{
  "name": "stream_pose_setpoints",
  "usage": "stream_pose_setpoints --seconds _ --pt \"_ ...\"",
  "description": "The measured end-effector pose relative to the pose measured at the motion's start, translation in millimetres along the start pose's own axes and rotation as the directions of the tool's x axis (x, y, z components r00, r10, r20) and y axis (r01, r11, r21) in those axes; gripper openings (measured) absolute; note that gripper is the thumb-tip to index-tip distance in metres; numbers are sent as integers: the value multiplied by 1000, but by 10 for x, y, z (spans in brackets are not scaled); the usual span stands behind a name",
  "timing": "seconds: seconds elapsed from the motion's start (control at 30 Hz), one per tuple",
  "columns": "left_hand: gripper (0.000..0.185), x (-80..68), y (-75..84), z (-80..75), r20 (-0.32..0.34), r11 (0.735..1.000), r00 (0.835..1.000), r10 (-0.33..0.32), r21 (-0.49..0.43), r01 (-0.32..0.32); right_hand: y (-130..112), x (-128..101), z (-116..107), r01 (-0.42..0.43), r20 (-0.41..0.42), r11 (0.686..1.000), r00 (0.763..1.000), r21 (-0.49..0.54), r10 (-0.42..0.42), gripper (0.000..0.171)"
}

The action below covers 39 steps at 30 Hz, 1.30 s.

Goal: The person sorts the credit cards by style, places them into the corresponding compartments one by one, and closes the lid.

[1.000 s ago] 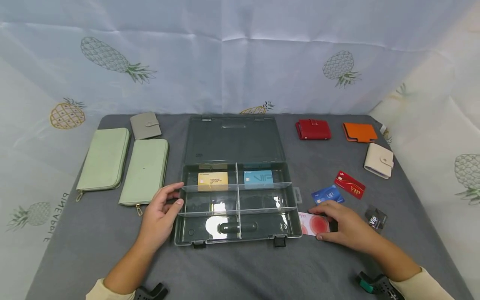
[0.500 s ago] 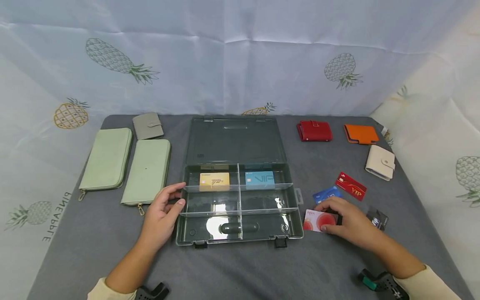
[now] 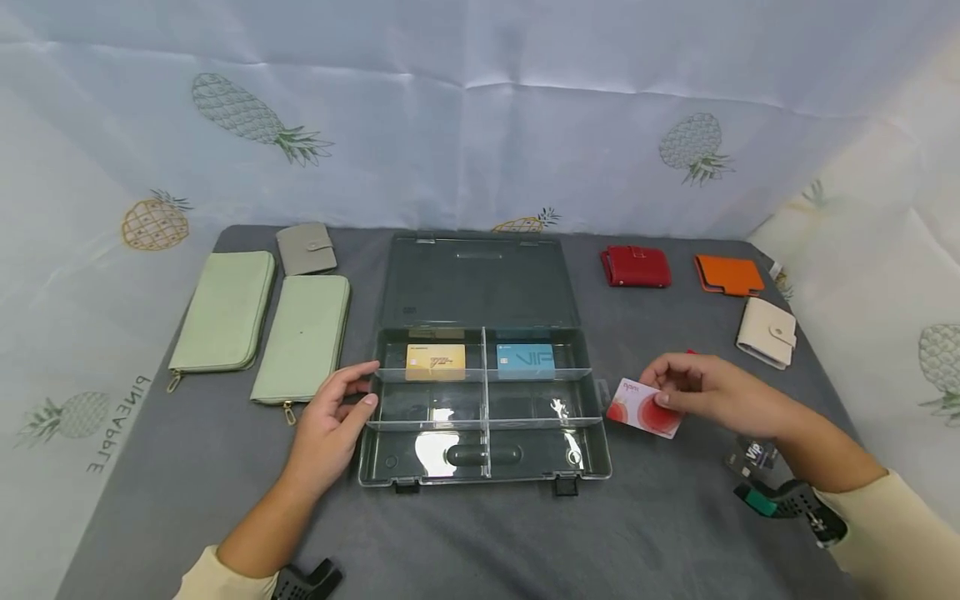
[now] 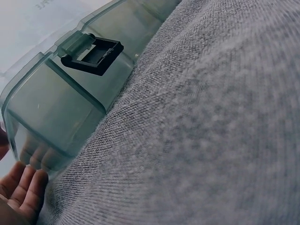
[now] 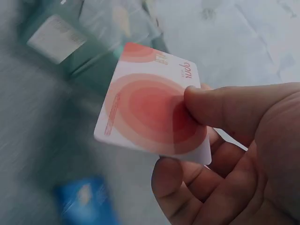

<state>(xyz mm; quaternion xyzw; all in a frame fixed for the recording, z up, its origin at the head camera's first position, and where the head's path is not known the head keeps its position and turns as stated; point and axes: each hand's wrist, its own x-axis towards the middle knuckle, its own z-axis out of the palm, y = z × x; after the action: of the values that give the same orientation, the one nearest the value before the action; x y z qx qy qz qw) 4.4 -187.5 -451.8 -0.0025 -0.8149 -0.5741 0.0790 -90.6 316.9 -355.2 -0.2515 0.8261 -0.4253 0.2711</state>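
Card (image 3: 643, 407), white with concentric red-pink circles, was held clear of the grey worktop (image 3: 480, 533), just right of the open clear organiser box (image 3: 483, 454), pinched at one corner between thumb and fingers of the right hand (image 3: 705, 390). The left hand (image 3: 333, 421) lay with relaxed fingers against the box's left wall, gripping nothing. Hazards, as judged: the corner pinch was narrow, so the card could pivot or slip out, particularly as blur in the right wrist view suggested motion; the card's edge could catch on the box rim or a clear divider; a nudged box would slide unless the left hand kept it braced. Legible writing: small lettering near the held card's corner, perhaps "opni", not certain; "VIP" on the blue card (image 3: 525, 361) in the rear right compartment and on the black card (image 3: 753, 457) lying below the right forearm; "PINEAPPLE" on the printed backdrop cloth (image 3: 120, 425). The gold card (image 3: 435, 361) in the rear left compartment bore a mark too small to read.
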Motion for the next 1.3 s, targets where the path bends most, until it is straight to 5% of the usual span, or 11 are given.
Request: stream_pose_setpoints --seconds 0.27,0.43,0.6,0.87,1.1,1.3 --pt "41 7 19 6 -1 1000 1000 4 -18 -4 -448 732 103 72 152 989 984 127 -92 19" --pt "41 20 7 -3 0 1000 1000 17 -20 -17 -651 1256 389 71 231 968 964 239 -127 21" --pt "42 37 -34 -6 11 999 999 37 -18 -37 -824 1678 755 92 254 967 955 236 -153 21" --pt "42 8 -30 5 -6 999 999 38 -21 -38 -1080 1915 1257 177 189 984 967 -31 -169 16" --pt "41 13 -60 9 -12 998 999 45 -33 -45 -1218 1858 1499 236 201 902 964 -363 -172 13" --pt "41 23 -48 10 -12 999 999 46 -21 -46 -1230 1816 1506 279 242 857 952 -434 -187 17"
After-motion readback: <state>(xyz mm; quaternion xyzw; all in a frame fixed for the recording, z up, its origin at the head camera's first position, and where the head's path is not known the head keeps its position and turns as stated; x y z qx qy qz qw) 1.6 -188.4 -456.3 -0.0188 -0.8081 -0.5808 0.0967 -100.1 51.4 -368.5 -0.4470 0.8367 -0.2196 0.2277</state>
